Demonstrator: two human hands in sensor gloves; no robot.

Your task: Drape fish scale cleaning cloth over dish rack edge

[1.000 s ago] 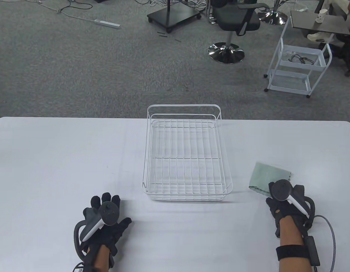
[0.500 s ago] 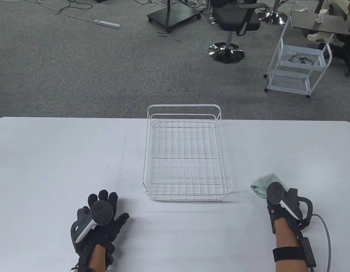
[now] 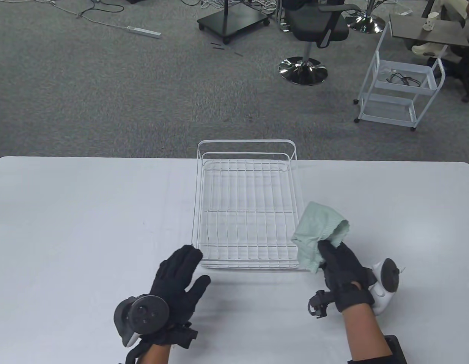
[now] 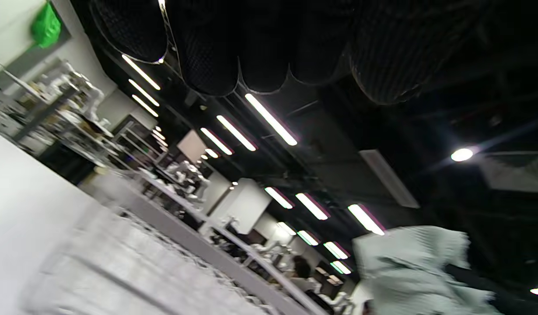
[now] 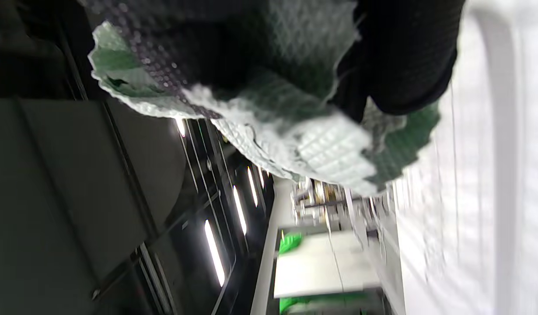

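Observation:
A white wire dish rack (image 3: 249, 206) stands in the middle of the table. My right hand (image 3: 339, 261) grips the pale green fish scale cloth (image 3: 320, 231) and holds it up off the table, just right of the rack's near right corner. The right wrist view shows the cloth (image 5: 295, 144) bunched under my gloved fingers (image 5: 409, 57). My left hand (image 3: 179, 275) is open with fingers spread, raised near the rack's near left corner, holding nothing. In the left wrist view the cloth (image 4: 409, 267) shows at lower right, below my fingertips (image 4: 260, 48).
The white table (image 3: 67, 227) spreads wide on both sides of the rack. Beyond its far edge lies grey carpet with an office chair (image 3: 314, 34) and a white trolley (image 3: 401, 83).
My right hand lifted the cloth from the table and carried it left toward the rack, turning palm up. My left hand rose and moved right to the rack's near left corner.

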